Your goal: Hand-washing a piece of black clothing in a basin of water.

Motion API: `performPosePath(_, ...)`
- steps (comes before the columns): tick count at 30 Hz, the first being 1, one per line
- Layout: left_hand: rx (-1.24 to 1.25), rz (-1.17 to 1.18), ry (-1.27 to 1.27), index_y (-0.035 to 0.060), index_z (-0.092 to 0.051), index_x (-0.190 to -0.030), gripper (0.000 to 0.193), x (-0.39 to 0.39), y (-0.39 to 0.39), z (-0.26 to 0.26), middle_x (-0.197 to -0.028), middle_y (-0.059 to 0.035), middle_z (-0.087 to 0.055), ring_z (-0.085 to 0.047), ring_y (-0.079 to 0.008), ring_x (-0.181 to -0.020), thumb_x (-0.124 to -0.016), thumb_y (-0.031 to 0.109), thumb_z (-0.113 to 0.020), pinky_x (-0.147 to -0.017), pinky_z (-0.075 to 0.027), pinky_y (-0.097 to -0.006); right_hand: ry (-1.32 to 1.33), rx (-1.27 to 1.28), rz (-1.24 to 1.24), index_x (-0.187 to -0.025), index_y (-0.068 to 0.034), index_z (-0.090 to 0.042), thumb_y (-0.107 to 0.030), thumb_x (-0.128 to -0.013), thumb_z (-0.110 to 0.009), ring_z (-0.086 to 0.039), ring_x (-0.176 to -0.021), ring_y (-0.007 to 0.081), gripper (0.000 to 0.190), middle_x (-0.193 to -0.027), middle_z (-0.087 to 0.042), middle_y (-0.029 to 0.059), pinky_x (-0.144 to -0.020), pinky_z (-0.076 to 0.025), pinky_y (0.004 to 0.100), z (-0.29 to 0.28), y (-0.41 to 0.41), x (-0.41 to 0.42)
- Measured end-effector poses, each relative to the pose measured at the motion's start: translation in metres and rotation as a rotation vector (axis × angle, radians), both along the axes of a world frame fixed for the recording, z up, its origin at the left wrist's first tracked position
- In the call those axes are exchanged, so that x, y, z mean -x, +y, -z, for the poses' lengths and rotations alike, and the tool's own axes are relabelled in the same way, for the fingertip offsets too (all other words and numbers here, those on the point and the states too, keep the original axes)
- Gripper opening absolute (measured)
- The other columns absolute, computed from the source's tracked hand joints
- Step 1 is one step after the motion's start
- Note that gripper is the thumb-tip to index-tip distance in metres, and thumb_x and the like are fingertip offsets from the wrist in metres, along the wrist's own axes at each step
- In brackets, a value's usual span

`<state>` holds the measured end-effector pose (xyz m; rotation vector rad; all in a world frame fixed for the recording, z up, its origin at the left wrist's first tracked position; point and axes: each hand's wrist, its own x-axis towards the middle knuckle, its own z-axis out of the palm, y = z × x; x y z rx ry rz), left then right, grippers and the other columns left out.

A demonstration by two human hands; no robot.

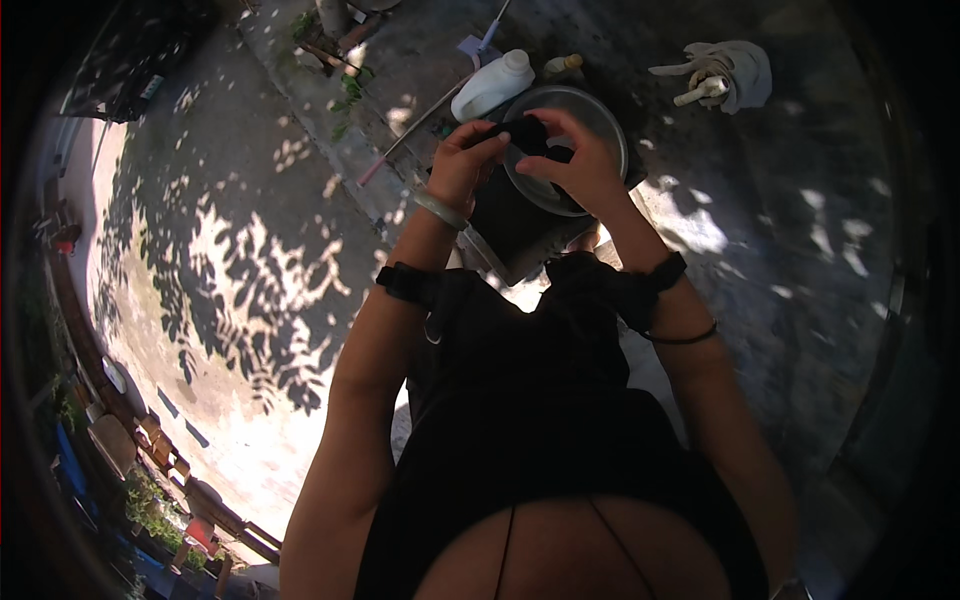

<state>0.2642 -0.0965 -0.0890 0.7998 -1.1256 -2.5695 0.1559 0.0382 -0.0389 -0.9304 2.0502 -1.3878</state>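
Note:
A piece of black fabric [529, 135] is held between my two hands, above a round translucent basin [611, 139]. My left hand [466, 163] pinches its left end between thumb and fingers, at the basin's left rim. My right hand [583, 161] has its thumb and fingers curved around the fabric's right part, over the basin. Part of the fabric hangs behind the right hand, so its full shape is hidden. The basin rests on a dark, square-cornered support [506, 236] close in front of my knees. My forearms partly cover both.
A white plastic jug [491, 88] lies tilted behind the basin, beside a small bottle with an orange-brown cap [573, 61]. A thin rod with a pink end [405, 135] slants leftward. Pale cloth [746, 71] and a whitish tube-like piece [701, 91] lie on the concrete at right.

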Motion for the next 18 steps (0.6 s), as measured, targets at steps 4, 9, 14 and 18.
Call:
performPosePath(4,-0.037,0.086,-0.059,0.0063,-0.06,-0.09,0.014,-0.001,0.003,-0.016,-0.062,0.0038,-0.051,-0.039,-0.0015,-0.047,-0.084,0.018,-0.065,-0.04,-0.023,-0.0177,-0.225,0.121,0.138,-0.097,-0.003,-0.063,-0.013,-0.077,-0.072,-0.057,-0.078,0.0084,0.024,-0.083,-0.062,0.0003,-0.07,-0.044,0.0217,0.013,0.001,0.013)
performPosePath(9,-0.057,0.161,-0.005,0.0055,-0.06,-0.091,0.014,-0.01,-0.005,-0.004,-0.06,0.0043,-0.048,-0.039,-0.0029,-0.049,-0.087,0.019,-0.062,-0.043,-0.025,-0.0184,-0.681,0.146,0.296,-0.086,-0.008,-0.063,-0.014,-0.08,-0.069,-0.056,-0.064,0.0073,0.011,-0.074,-0.06,-0.0009,-0.054,-0.042,0.0217,-0.001,0.015,0.049)
performPosePath(14,-0.043,0.274,0.103,0.0052,-0.059,-0.097,0.012,-0.019,-0.007,0.008,-0.069,-0.0011,-0.057,-0.048,-0.0042,-0.056,-0.088,0.013,-0.059,-0.05,-0.033,-0.0157,-0.832,0.174,0.262,-0.081,-0.012,-0.059,-0.023,-0.082,-0.068,-0.05,-0.05,0.0047,0.013,-0.068,-0.057,-0.0038,-0.039,-0.031,0.0192,-0.017,0.021,0.06)
performPosePath(18,0.032,0.216,0.096,0.0051,-0.057,-0.104,0.018,-0.021,-0.003,0.003,-0.088,-0.009,-0.065,-0.055,-0.0071,-0.063,-0.086,0.004,-0.057,-0.057,-0.042,-0.0175,-0.899,0.205,0.315,-0.082,-0.012,-0.058,-0.028,-0.081,-0.068,-0.047,-0.044,0.0049,0.019,-0.067,-0.058,-0.0031,-0.036,-0.028,0.0186,-0.026,0.025,0.058)
